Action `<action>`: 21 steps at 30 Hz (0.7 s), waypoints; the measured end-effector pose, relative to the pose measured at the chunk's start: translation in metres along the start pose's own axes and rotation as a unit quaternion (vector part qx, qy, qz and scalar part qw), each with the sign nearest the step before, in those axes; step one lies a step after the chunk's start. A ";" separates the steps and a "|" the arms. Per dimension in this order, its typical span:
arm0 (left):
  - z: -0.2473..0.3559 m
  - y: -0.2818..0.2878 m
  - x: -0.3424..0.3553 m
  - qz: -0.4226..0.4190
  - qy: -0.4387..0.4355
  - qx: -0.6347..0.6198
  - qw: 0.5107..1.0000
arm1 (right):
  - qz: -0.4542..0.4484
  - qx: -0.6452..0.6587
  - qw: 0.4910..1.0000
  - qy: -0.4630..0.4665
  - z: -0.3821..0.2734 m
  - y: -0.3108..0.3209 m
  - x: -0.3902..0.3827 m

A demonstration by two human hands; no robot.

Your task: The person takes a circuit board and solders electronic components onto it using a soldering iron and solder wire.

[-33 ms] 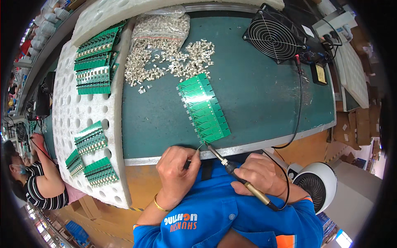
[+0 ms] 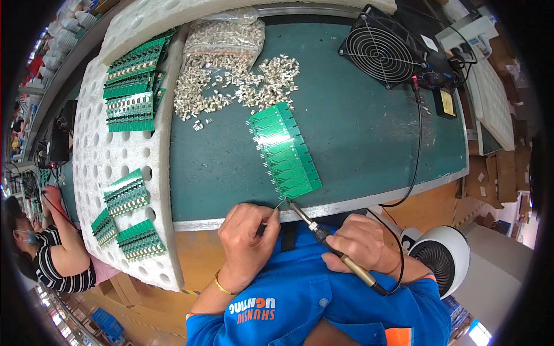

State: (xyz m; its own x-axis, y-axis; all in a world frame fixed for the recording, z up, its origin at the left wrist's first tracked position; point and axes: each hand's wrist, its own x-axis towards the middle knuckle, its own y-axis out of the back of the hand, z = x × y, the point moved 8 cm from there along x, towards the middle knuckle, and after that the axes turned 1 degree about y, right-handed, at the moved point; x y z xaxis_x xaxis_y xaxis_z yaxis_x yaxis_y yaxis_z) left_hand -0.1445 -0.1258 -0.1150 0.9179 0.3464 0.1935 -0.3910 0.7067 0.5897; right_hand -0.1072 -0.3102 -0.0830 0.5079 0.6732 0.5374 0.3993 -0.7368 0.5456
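My right hand [image 2: 362, 242] grips a soldering iron [image 2: 359, 269] with a dark and gold handle. Its tip touches or nearly touches the near end of a green circuit board panel [image 2: 287, 151], which lies on the bench with small connectors along its left edge. Just left of the tip, my left hand [image 2: 247, 235] is closed in a pinch at the bench edge. A thin solder wire [image 2: 280, 205] runs from its fingertips to the same corner of the panel. The exact contact point is too small to make out.
Loose white connectors [image 2: 199, 92] lie beyond the panel beside a plastic bag [image 2: 225, 43] of them. Foam sheeting [image 2: 92, 155] at left carries several boards [image 2: 130, 112]. A black fan [image 2: 384, 52] stands far right; the iron's cord [image 2: 416, 167] crosses the bench. Another person [image 2: 63, 254] sits left.
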 end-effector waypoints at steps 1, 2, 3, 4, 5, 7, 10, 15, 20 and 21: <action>-0.001 0.000 0.000 -0.001 0.000 -0.001 1.000 | -0.014 -0.008 1.000 0.014 -0.002 -0.002 0.000; -0.002 0.001 -0.001 0.002 0.005 -0.006 1.000 | -0.014 -0.009 1.000 0.014 -0.002 -0.001 0.000; -0.004 0.002 -0.002 0.005 0.011 -0.010 1.000 | -0.002 -0.009 1.000 0.013 -0.001 0.001 -0.001; -0.004 0.002 -0.003 0.004 0.011 -0.011 1.000 | 0.009 -0.008 1.000 0.013 0.000 0.004 -0.002; -0.005 0.005 -0.003 0.016 0.017 -0.010 1.000 | 0.008 -0.009 1.000 0.013 0.000 0.005 -0.002; -0.007 0.008 -0.005 0.027 0.023 -0.010 0.999 | 0.020 0.005 1.000 0.003 0.001 0.011 -0.002; -0.009 0.009 -0.006 0.033 0.020 -0.004 0.999 | 0.018 0.007 1.000 0.000 0.002 0.010 0.000; -0.009 0.010 -0.007 0.042 0.015 -0.012 0.999 | 0.014 0.018 1.000 -0.013 0.006 0.006 0.000; -0.010 0.010 -0.006 0.040 0.019 -0.016 0.999 | 0.019 0.023 0.999 -0.014 0.008 0.004 0.001; -0.010 0.011 -0.006 0.042 0.019 -0.017 0.999 | 0.017 0.024 0.999 -0.013 0.008 0.003 0.001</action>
State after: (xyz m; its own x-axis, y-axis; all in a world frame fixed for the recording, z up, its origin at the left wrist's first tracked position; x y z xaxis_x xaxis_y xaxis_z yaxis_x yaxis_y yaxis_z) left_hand -0.1546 -0.1142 -0.1174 0.8793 0.4271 0.2108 -0.4684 0.6952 0.5452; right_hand -0.0995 -0.3123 -0.0858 0.5415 0.6463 0.5376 0.4179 -0.7619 0.4949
